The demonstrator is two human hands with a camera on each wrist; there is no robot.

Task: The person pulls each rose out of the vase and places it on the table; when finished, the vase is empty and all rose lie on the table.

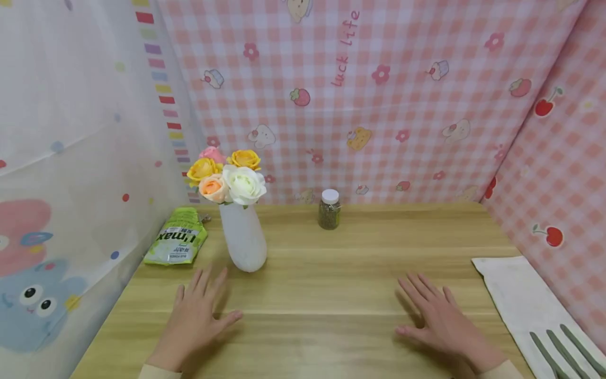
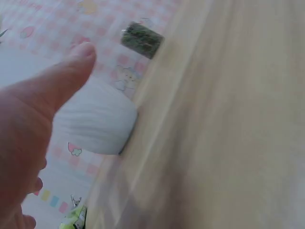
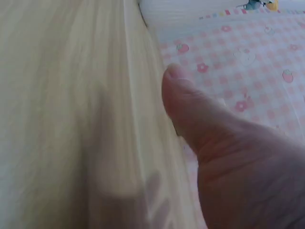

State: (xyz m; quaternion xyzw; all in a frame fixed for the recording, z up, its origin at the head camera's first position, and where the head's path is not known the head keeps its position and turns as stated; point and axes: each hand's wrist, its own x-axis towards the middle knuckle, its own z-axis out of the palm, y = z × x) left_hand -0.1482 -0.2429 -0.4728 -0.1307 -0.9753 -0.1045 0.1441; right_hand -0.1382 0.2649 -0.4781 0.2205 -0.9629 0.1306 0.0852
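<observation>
My left hand (image 1: 195, 315) is over the table's left part, fingers spread and nothing held. Just beyond its fingertips stands a white vase (image 1: 243, 237) with artificial roses (image 1: 243, 184) in yellow, white, pink and peach. In the left wrist view the thumb overlaps the white vase (image 2: 97, 117). My right hand (image 1: 437, 318) is at the table's right side, fingers straight and spread, holding nothing. A small clear jar (image 1: 329, 213) with a white lid and dark green dried bits stands at the back middle, beyond both hands.
A green snack bag (image 1: 177, 237) lies at the back left, behind the left hand. To the right, a white cloth (image 1: 516, 284) with green stripes lies along the table edge. The wooden table (image 1: 326, 295) is bordered by printed curtains at the left, back and right.
</observation>
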